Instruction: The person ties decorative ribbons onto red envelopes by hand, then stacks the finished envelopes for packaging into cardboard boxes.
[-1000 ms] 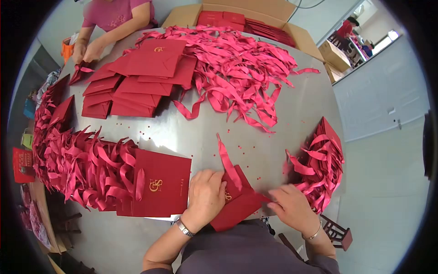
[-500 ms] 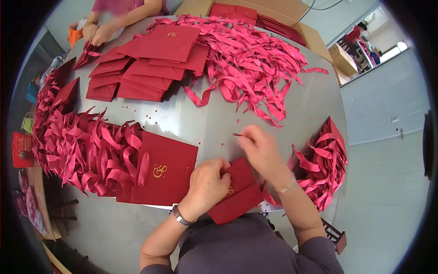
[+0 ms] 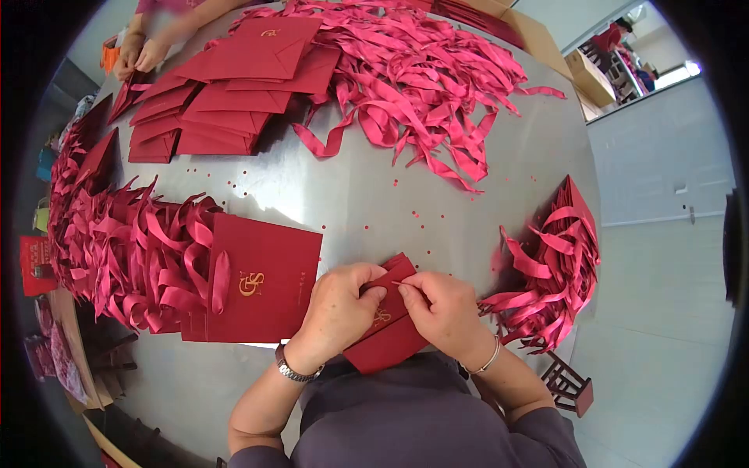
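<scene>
A small dark red paper bag (image 3: 388,349) with gold lettering lies tilted at the table's near edge, against my body. My left hand (image 3: 337,306) grips its upper left part, thumb bent over the front. My right hand (image 3: 445,308) is closed in a pinch at the bag's upper edge, close to the left thumb. A tiny thin piece shows at those fingertips, too small to name. To the left, a larger-looking red bag (image 3: 269,285) with a gold logo fronts a long row of bags with pink ribbon handles (image 3: 168,242).
Flat red bags (image 3: 234,109) are stacked at the back left, beside a heap of loose pink ribbons (image 3: 421,86). More ribboned bags (image 3: 558,269) stand at right. Another person's hands (image 3: 144,56) hold a bag at the far left. Red dots of paper litter the metal table (image 3: 374,199).
My right hand has come down and left from above the table to the bag, meeting my left hand. The view has shifted slightly. The other person's hands remain on their bag.
</scene>
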The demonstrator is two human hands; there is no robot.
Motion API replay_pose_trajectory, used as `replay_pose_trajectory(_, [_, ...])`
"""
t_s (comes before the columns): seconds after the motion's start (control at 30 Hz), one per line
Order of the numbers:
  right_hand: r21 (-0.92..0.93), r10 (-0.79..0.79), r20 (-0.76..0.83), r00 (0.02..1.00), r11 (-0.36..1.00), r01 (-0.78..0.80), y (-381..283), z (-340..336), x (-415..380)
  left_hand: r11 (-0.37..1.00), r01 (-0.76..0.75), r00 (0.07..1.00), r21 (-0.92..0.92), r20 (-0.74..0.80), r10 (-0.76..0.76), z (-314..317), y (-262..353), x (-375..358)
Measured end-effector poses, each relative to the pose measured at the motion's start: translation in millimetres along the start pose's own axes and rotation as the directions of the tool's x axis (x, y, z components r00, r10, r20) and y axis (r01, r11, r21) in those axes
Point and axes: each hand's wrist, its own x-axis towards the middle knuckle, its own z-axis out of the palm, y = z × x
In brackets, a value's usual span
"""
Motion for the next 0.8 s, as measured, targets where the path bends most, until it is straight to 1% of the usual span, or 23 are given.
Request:
replay_pose_trajectory(0.03, [-0.018, -0.039, -0.018, 0.999, 0.999, 0.038, 2.3, 1.3, 1.5, 0.999, 0.024, 1.0, -0.029, -0.002, -0.024, 0.9, 0.0, 0.0])
replay_pose_trajectory(0.1, [-0.048, -0.067, -0.006, 0.998, 0.997, 0.066, 4.1, 1.9, 5.2, 0.997, 0.05, 0.999, -0.059, -0.004, -0.05, 3.6, -0.3, -0.6])
replay_pose_trajectory(0.17, [-0.076, -0.095, 0.008, 0.995, 0.993, 0.095, 3.5, 2.7, 6.3, 1.0, 0.007, 0.999, -0.022, -0.051, -0.008, 7.7, -1.2, -1.6])
replay_pose_trajectory(0.2, [-0.214, -0.18, 0.043, 0.983, 0.959, 0.185, 1.7, 2.4, 6.2, 1.0, 0.008, 0.999, -0.024, -0.052, -0.009, 9.6, -0.9, -1.9])
replay_pose_trajectory(0.23, [-0.343, -0.257, 0.09, 0.962, 0.899, 0.272, 0.0, 2.3, 6.1, 0.999, -0.028, 0.996, 0.038, -0.086, 0.031, 11.5, -0.6, -2.4])
replay_pose_trajectory(0.27, [-0.343, -0.255, 0.091, 0.963, 0.899, 0.271, -2.1, 3.2, 6.3, 0.993, -0.063, 0.991, 0.101, -0.115, 0.074, 12.7, -1.0, -3.3])
replay_pose_trajectory(0.33, [-0.415, -0.269, 0.165, 0.949, 0.854, 0.314, -6.6, 5.7, 7.3, 0.99, -0.077, 0.986, 0.119, -0.138, 0.094, 15.0, -4.3, -4.5])
replay_pose_trajectory(0.4, [-0.404, -0.255, 0.158, 0.954, 0.865, 0.298, -6.4, 8.0, 7.5, 0.986, -0.096, 0.98, 0.134, -0.162, 0.118, 15.6, -5.1, -4.3])
replay_pose_trajectory(0.47, [-0.39, -0.243, 0.155, 0.958, 0.876, 0.285, -2.5, 9.7, 7.5, 0.991, -0.057, 0.984, 0.118, -0.163, 0.076, 15.4, -5.6, -5.2])
replay_pose_trajectory(0.5, [-0.271, -0.165, 0.096, 0.982, 0.945, 0.185, 1.1, 10.1, 8.4, 0.992, -0.058, 0.983, 0.114, -0.165, 0.076, 15.2, -6.6, -5.5])
replay_pose_trajectory(0.53, [-0.141, -0.079, 0.05, 0.996, 0.986, 0.086, 3.0, 9.6, 9.1, 0.995, -0.045, 0.987, 0.085, -0.151, 0.058, 15.3, -7.9, -5.3])
replay_pose_trajectory(0.57, [-0.143, -0.083, 0.053, 0.995, 0.986, 0.09, 1.9, 8.3, 7.7, 0.998, -0.032, 0.99, 0.057, -0.138, 0.04, 14.9, -8.8, -5.2])
replay_pose_trajectory(0.6, [-0.199, -0.15, 0.068, 0.986, 0.967, 0.161, -0.1, 7.1, 4.1, 0.998, -0.03, 0.989, 0.054, -0.141, 0.038, 13.5, -8.1, -4.7])
replay_pose_trajectory(0.63, [-0.253, -0.214, 0.085, 0.973, 0.94, 0.229, -1.7, 6.9, 1.3, 1.0, -0.01, 0.993, 0.01, -0.117, 0.011, 11.3, -6.7, -3.8])
replay_pose_trajectory(0.67, [-0.254, -0.214, 0.086, 0.973, 0.94, 0.229, -2.1, 8.0, 0.4, 0.999, 0.009, 0.996, -0.034, -0.091, -0.012, 10.3, -5.9, -3.8])
replay_pose_trajectory(0.73, [-0.331, -0.213, 0.084, 0.973, 0.915, 0.229, -2.8, 10.2, -1.0, 1.0, -0.018, 0.994, -0.016, -0.11, 0.016, 11.7, -7.3, -4.8])
replay_pose_trajectory(0.77, [-0.335, -0.215, 0.084, 0.973, 0.914, 0.231, -4.1, 10.3, -0.8, 0.999, -0.043, 0.99, 0.004, -0.132, 0.044, 12.1, -7.5, -4.9])
replay_pose_trajectory(0.8, [-0.305, -0.174, 0.067, 0.982, 0.934, 0.187, -5.5, 10.5, -0.3, 0.999, -0.046, 0.99, 0.002, -0.136, 0.046, 12.5, -6.9, -5.4])
